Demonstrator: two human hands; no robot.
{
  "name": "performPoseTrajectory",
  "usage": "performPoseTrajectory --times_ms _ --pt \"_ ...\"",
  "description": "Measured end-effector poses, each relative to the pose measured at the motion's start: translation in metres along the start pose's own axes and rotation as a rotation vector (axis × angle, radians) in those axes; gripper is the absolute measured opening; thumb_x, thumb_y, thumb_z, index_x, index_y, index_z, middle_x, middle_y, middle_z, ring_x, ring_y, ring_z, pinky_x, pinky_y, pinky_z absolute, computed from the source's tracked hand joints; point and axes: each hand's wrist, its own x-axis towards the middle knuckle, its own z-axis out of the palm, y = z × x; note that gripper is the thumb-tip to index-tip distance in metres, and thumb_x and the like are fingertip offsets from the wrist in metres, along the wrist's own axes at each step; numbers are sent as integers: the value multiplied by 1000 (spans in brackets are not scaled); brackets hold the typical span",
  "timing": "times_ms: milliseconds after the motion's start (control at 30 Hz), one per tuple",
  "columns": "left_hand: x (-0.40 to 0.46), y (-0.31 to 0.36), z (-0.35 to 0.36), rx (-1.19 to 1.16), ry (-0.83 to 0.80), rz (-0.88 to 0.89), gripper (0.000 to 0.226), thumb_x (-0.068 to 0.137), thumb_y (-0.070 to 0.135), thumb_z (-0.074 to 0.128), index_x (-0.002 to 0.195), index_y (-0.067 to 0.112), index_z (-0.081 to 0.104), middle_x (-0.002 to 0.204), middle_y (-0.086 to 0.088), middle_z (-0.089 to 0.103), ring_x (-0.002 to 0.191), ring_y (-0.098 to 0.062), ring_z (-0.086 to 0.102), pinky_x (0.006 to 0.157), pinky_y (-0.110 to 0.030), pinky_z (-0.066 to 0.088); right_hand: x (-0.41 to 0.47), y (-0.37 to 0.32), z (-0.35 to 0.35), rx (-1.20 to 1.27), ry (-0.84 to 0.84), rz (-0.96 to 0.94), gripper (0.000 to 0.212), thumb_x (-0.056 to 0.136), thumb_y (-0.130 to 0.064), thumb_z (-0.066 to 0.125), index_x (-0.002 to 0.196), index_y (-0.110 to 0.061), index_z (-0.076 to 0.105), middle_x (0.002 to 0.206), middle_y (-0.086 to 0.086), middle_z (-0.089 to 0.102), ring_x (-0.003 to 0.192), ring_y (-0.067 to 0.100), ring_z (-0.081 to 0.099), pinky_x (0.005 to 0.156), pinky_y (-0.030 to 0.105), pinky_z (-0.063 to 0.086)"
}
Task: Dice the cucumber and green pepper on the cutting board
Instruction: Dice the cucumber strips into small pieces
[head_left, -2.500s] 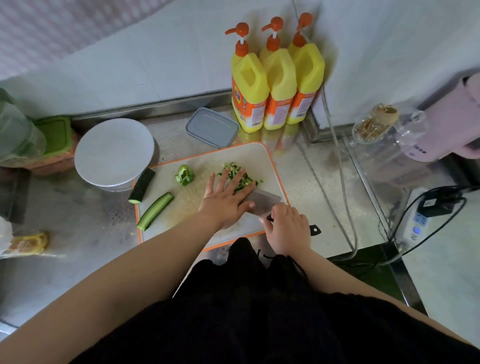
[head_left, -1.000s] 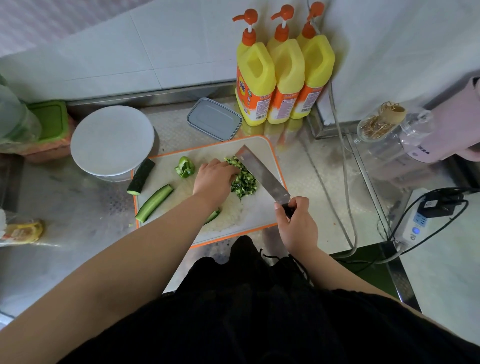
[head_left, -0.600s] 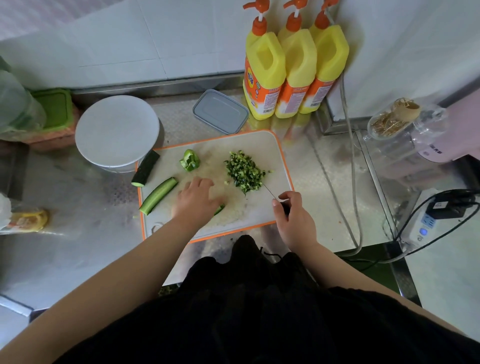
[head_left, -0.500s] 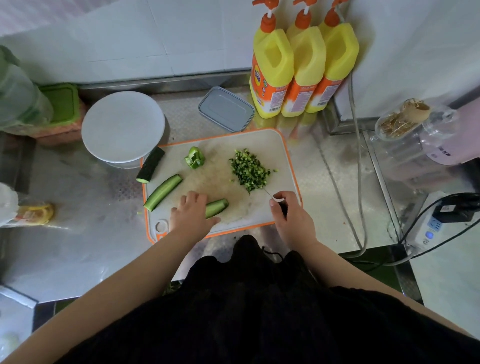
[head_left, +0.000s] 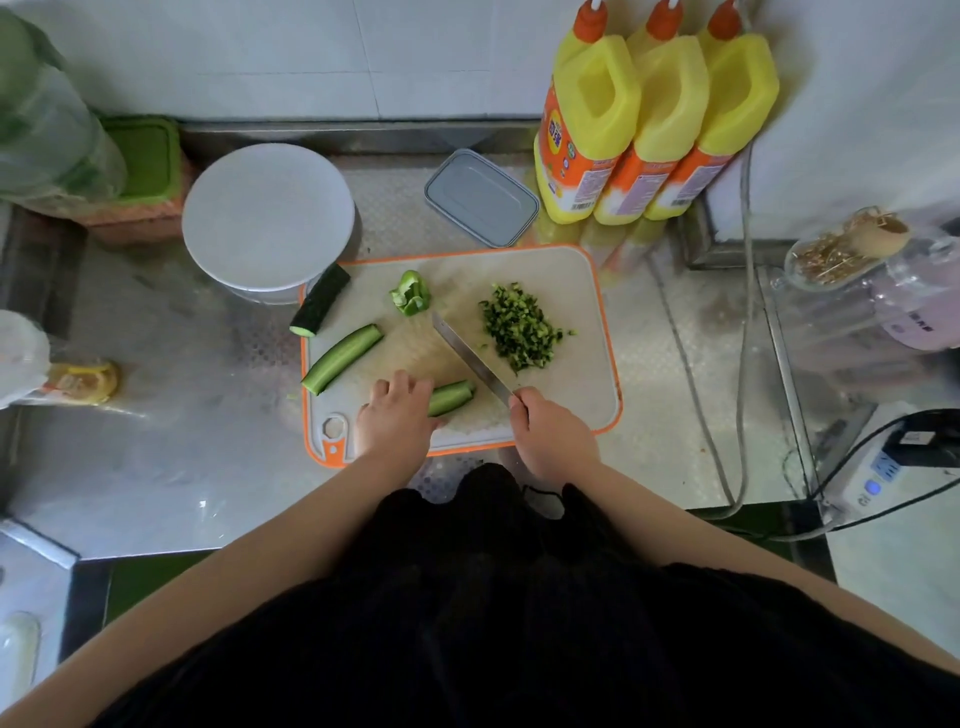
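Since half a second ago, the knife (head_left: 470, 358) has swung up into plain sight, its blade now angled across the middle of the cutting board (head_left: 576, 280) toward the green pepper piece (head_left: 410, 300). A short cucumber piece (head_left: 451, 397) lies near the board's lower edge, and the left hand (head_left: 396, 418) rests curled on its left end, holding it down. Just right of it, the right hand (head_left: 548, 434) grips the knife handle, fingers wrapped round it. A heap of diced green bits (head_left: 519, 327) sits right of the blade, with bare board beyond it toward the right rim. A longer cucumber half (head_left: 340, 358) lies at the board's left edge, and a dark cucumber end (head_left: 319, 300) hangs over the upper left corner, touching the white round lid (head_left: 267, 215). Above the board a grey lidded box (head_left: 480, 197) sits closed, contents hidden, beside three yellow pump bottles (head_left: 654, 124). A cable (head_left: 743, 332) runs down the bare steel counter (head_left: 182, 452) on the right.
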Motion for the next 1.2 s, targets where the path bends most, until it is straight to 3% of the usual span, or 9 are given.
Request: performPoseTrajectory --times_ms 200,433,500,600,667,733,833,933,1200 --pt "5 -3 1 10 35 19 38 94 43 56 124 20 51 126 0 47 115 -23 43 85 -35 39 -4 -4 2 -22 -61 17 30 103 -34 26 106 -15 48 82 6 61 81 30 59 62 36 39" --pt "19 -10 1 187 -31 184 46 95 48 51 132 22 44 135 -1 41 124 -21 37 88 -36 41 -7 1 -4 13 39 30 32 103 -37 26 110 -16 50 87 4 63 85 29 60 64 34 38" --pt "22 -15 -3 272 -8 325 46 90 46 59 128 20 51 129 -4 47 119 -24 44 79 -35 43 -5 1 -6 46 62 21 32 103 -37 26 107 -16 50 80 2 63 81 27 61 63 34 40" --pt "27 -27 -11 410 36 543 47 64 39 85 102 17 68 97 -7 62 87 -25 59 52 -30 39 -3 0 -6 85 35 14 31 102 -41 30 101 -17 51 77 3 63 78 27 61 65 36 44" --pt "33 -32 -14 423 10 606 48 71 38 81 111 17 66 103 -8 63 92 -26 59 56 -33 45 0 -1 -6 95 -23 19 32 98 -49 35 94 -20 46 72 -1 57 73 23 58 63 35 42" --pt "34 -35 -15 349 37 610 56 75 38 78 123 15 61 115 -10 61 104 -30 57 67 -38 52 5 -2 -8 45 -66 2 35 95 -53 42 83 -20 41 67 -3 50 65 19 53 57 32 37" --pt "26 -39 -10 213 79 457 67 63 37 87 118 10 62 117 -13 60 107 -35 56 69 -43 56 14 -6 -14 -63 -73 -21 37 96 -42 46 69 -23 32 62 -2 45 58 17 46 52 30 33" --pt "13 -38 1 77 137 321 53 66 35 87 108 12 63 114 -11 56 107 -33 53 67 -43 56 22 -10 -20 -179 -78 -77 36 98 -35 45 67 -21 33 60 -2 43 54 16 42 48 28 28" --pt "17 -46 13 28 319 421 31 65 20 87 83 10 63 95 -12 56 92 -28 46 46 -37 51 16 -9 -12 -239 -124 -123 28 98 -33 42 76 -16 44 61 -1 48 55 17 47 49 30 34"
